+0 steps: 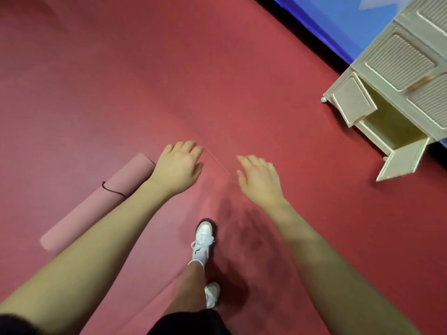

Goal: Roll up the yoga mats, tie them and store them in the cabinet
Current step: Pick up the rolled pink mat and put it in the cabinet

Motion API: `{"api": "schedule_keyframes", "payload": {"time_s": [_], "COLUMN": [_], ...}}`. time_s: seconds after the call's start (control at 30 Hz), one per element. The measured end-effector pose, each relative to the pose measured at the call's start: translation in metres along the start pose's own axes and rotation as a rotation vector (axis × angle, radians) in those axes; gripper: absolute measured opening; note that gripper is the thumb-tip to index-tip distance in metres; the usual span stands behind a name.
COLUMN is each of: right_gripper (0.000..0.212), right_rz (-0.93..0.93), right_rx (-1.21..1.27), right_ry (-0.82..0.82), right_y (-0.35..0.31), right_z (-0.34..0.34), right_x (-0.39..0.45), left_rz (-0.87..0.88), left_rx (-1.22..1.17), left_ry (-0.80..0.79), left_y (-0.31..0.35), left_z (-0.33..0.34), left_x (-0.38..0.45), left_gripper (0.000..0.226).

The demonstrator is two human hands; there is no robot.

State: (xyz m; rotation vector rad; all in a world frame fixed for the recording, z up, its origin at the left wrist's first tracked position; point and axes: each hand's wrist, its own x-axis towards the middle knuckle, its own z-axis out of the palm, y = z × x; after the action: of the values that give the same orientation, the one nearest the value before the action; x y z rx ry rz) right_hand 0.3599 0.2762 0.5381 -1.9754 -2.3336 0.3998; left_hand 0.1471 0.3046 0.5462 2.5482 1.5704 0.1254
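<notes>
Both hands extended, fingers loose, holding nothing: left hand (pixel 180 165), right hand (pixel 260 177); rolled, tied yoga mat (pixel 96 201) on the floor just left of the left hand; open cabinet (pixel 387 112) well right of the right hand; risk: a one-ended lift could sag the roll, slipping its dark tie (pixel 112 188).

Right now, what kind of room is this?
Probably an exercise or yoga room: a rolled pink yoga mat tied with dark string lies on a wide red floor, beside a cream cabinet with open doors.
</notes>
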Motion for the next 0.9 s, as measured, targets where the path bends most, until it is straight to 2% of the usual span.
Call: {"api": "schedule_keyframes", "payload": {"time_s": [0.23, 0.43, 0.63, 0.77, 0.9], "right_gripper": [0.043, 0.046, 0.047, 0.059, 0.064], "right_rz": [-0.032, 0.029, 0.091, 0.032, 0.003], "right_rx": [0.000, 0.017, 0.027, -0.020, -0.024], "right_ry": [-0.062, -0.076, -0.129, -0.205, -0.243], "right_y": [-0.085, -0.160, -0.231, -0.261, -0.284], "right_z": [0.054, 0.101, 0.170, 0.234, 0.325], "right_x": [-0.005, 0.040, 0.092, 0.123, 0.151], "left_rz": [-0.038, -0.093, -0.064, -0.174, -0.246], "left_rx": [-0.028, -0.115, -0.171, -0.217, -0.238], "left_ry": [-0.055, -0.118, -0.151, -0.213, -0.247], "left_y": [-0.080, -0.175, -0.279, -0.340, -0.388], "left_z": [0.034, 0.066, 0.102, 0.160, 0.247], "left_x": [-0.068, -0.085, -0.094, -0.115, -0.136], "left_gripper": [0.041, 0.036, 0.036, 0.040, 0.044]}}
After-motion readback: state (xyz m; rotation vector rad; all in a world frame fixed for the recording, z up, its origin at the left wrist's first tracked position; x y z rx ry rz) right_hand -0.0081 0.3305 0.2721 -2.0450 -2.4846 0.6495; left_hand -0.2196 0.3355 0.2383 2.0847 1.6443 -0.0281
